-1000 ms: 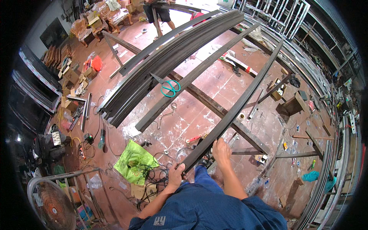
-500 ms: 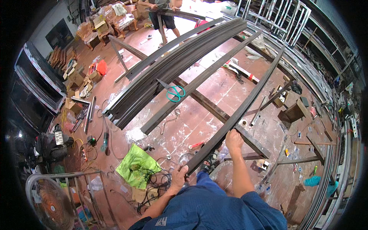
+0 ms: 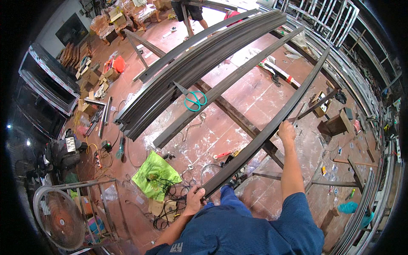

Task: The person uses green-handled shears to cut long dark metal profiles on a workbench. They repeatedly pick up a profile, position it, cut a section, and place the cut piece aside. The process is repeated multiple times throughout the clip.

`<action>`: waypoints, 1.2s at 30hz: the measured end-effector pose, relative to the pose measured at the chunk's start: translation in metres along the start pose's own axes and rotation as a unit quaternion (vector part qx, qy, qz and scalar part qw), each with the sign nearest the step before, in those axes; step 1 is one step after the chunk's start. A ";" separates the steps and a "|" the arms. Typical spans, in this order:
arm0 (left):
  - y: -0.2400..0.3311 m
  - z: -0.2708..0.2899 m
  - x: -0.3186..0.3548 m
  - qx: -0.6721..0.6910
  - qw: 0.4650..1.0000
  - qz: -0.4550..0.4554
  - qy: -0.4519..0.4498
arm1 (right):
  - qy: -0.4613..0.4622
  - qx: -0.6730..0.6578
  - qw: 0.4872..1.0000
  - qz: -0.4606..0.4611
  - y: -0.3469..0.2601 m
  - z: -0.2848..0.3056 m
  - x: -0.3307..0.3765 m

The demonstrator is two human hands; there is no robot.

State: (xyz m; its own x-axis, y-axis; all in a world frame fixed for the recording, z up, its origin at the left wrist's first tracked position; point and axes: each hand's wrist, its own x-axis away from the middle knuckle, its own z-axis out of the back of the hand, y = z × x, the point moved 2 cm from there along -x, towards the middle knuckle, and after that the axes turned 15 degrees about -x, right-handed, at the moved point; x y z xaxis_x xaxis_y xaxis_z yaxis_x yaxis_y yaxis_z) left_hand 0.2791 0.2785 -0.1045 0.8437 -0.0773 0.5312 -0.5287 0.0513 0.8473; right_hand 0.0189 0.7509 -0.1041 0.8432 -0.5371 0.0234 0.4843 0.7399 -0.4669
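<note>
A long dark metal bar (image 3: pixel 255 146) slants from close to my body toward the far right, lying across a crossbeam (image 3: pixel 233 110) of a low frame. My left hand (image 3: pixel 194 199) is closed round its near end. Farther along, my right hand (image 3: pixel 287 131) grips the bar's right edge, arm stretched out. Left of this bar a second dark bar (image 3: pixel 225 80) runs roughly alongside it. Scissors with teal handles (image 3: pixel 195 101) rest across that second bar, blades toward a stack of dark metal profiles (image 3: pixel 204 55).
A bright green bag (image 3: pixel 156 175) and tangled black cables (image 3: pixel 174 195) lie left of my feet. At lower left stands a round fan (image 3: pixel 59 216). Another person's legs (image 3: pixel 191 19) show at the back. Cardboard boxes (image 3: pixel 91 78) litter the left; long metal profiles line the right.
My right hand has shifted farther along the bar, away from me. My left hand stays at the near end. The view has shifted slightly, cutting off more of the other person.
</note>
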 end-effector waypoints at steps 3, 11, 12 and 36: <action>0.004 -0.002 0.000 -0.010 1.000 0.012 -0.002 | -0.008 -0.013 1.000 -0.007 0.004 0.011 -0.028; 0.003 -0.010 -0.008 -0.031 0.999 0.014 -0.011 | 0.024 -0.035 0.999 0.014 -0.002 0.010 -0.004; 0.007 -0.010 -0.005 -0.035 0.999 0.015 -0.014 | 0.003 -0.023 1.000 0.021 -0.007 0.007 0.017; -0.039 0.012 0.025 -0.107 0.991 -0.074 -0.043 | -0.243 -0.519 0.809 -0.127 -0.071 -0.077 0.350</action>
State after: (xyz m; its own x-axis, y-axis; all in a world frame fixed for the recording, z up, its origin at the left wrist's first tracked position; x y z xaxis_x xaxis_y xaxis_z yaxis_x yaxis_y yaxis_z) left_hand 0.3199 0.2625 -0.1246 0.8950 -0.1835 0.4066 -0.3596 0.2426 0.9010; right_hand 0.2610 0.4791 -0.1310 0.8615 -0.2088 0.4629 0.4122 -0.2447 -0.8776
